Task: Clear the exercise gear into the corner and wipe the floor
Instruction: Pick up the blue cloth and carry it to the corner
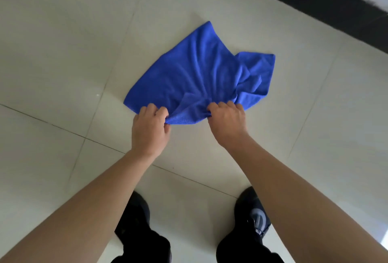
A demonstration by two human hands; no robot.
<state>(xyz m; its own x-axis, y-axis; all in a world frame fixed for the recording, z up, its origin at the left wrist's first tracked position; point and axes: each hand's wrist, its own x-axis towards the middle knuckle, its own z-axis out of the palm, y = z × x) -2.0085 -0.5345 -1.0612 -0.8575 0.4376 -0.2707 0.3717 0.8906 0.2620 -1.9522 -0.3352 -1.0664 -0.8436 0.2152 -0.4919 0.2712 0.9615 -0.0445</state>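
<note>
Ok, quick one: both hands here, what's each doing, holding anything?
Left hand: fingers curled, gripping the near edge of the blue cloth.
Right hand: fingers curled, gripping the same near edge, bunching it.

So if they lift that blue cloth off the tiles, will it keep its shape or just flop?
Probably flop: the blue cloth bunches into soft wrinkles where the left hand and right hand grip its near edge. It looks light, lying thin on the tiled floor. Pushed, it would likely slide and crumple rather than roll.
</note>
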